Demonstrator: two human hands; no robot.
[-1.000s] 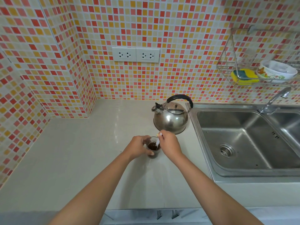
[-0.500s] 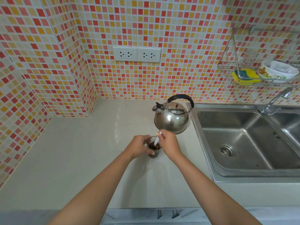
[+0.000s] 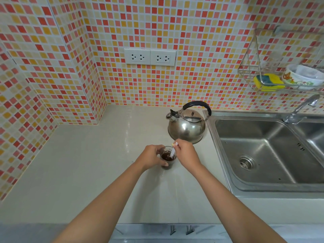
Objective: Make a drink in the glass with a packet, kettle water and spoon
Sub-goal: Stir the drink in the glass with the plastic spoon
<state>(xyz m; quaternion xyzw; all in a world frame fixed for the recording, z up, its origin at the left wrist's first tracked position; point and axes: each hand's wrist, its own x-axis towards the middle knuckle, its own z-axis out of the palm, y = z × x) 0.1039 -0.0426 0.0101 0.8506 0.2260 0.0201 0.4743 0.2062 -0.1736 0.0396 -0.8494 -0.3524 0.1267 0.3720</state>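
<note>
A small clear glass with dark brown drink stands on the pale counter. My left hand grips its left side. My right hand pinches the top of a white spoon, whose lower end dips into the drink. Just behind the glass stands a steel kettle with a black handle, spout pointing left. No packet is in view.
A steel sink with a tap lies to the right of the kettle. A wire rack on the tiled wall holds a yellow sponge and a bowl. Two sockets sit on the back wall.
The spoon's handle has shifted a little within the glass as my right hand moves it around. My left hand stays on the glass. The kettle has not moved.
</note>
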